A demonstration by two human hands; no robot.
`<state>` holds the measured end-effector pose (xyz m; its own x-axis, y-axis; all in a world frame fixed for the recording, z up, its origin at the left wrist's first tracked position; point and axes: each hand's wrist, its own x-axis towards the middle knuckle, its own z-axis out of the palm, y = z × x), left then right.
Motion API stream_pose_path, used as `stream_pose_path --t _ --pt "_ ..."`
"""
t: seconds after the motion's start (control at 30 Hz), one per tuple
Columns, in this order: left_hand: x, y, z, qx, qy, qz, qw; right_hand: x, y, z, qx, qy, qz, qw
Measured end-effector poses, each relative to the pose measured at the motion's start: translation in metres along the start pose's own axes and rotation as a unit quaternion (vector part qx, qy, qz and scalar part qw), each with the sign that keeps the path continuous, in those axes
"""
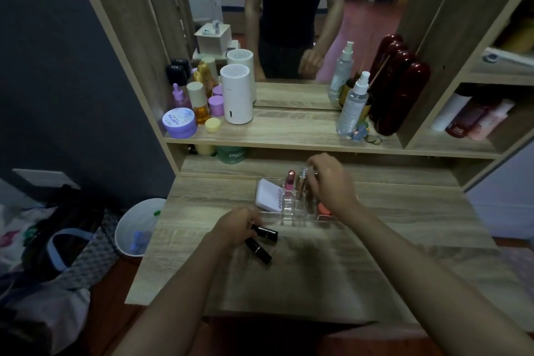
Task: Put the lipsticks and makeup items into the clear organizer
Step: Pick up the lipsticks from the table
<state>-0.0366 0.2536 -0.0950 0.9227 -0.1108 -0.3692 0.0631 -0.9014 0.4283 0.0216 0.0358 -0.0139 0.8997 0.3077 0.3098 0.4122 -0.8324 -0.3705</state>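
Note:
The clear organizer (pixel 291 212) stands on the wooden dressing table. A white compact (pixel 267 193) lies in its left section, a pink lipstick (pixel 290 180) stands in a slot, and an orange item (pixel 323 208) shows at its right. My right hand (pixel 332 180) hovers over the back slots, fingers pinched on a slim silver tube (pixel 303 178). My left hand (pixel 235 227) rests on the table in front of the organizer, gripping a black lipstick (pixel 265 232). A second black lipstick (pixel 258 251) lies just below it, partly under my hand.
An upper shelf (pixel 289 131) carries a white cylinder (pixel 236 95), purple jars, bottles, a spray bottle (pixel 352 104) and a dark red case (pixel 398 87) before a mirror. A white bin (pixel 138 228) and bags sit on the floor at left.

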Motion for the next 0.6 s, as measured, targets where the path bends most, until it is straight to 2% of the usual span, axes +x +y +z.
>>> stream_pose_path --t 0.07,0.13,0.2,0.27,0.4,0.6 --pt "-0.001 0.000 0.002 -0.011 0.005 -0.002 1.000 -0.019 -0.025 0.005 -0.015 -0.066 -0.066 0.996" --pt "-0.003 -0.001 0.003 -0.048 0.019 -0.003 0.999 -0.043 -0.044 0.021 -0.032 -0.186 -0.098 0.977" --pt "-0.006 -0.003 0.001 -0.092 0.036 -0.006 0.995 -0.064 -0.055 0.040 -0.064 -0.288 -0.101 0.950" --pt "-0.010 -0.006 -0.002 -0.126 0.046 -0.004 0.991 -0.079 -0.058 0.055 -0.064 -0.346 -0.087 0.932" --pt "-0.015 -0.009 -0.010 -0.208 0.078 -0.012 0.975 -0.092 -0.059 0.072 0.007 -0.348 -0.027 0.937" --pt "-0.017 -0.004 -0.017 -0.289 0.097 0.004 0.953 -0.090 -0.053 0.082 0.021 -0.338 0.047 0.940"
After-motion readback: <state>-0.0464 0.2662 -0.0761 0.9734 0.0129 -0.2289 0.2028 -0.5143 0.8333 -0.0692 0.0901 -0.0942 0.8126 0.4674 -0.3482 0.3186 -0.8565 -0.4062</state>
